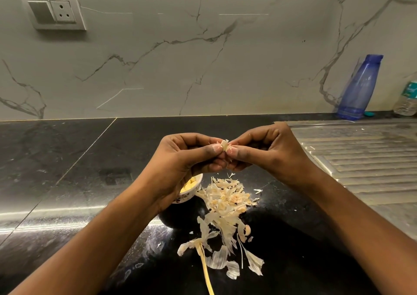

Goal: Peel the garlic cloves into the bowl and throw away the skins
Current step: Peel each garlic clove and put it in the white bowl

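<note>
The left hand (189, 157) and its wrist cover most of the bowl (183, 199); only its right rim and a patch of patterned wall show. How full it is cannot be told. The clove (224, 145) is mostly buried between the fingertips, so how much skin is left on it is hard to judge. A clear bottle (407, 100) is cut off by the right edge, and a small teal thing (369, 113) beside it is too small to make out.

The bowl, near and left of centre on the black counter (67, 159), holds yellow peeled cloves (189, 185). A blue bottle (361, 87) stands far right against the wall, apparently empty.

Both hands are raised above the counter with fingers curled. The left hand and right hand (268, 150) each pinch the clove between thumb and forefinger, fingertips meeting. Loose skins (225, 202) lie heaped just right of the bowl, trailing nearer, with a dry stalk (206, 270) among them.
</note>
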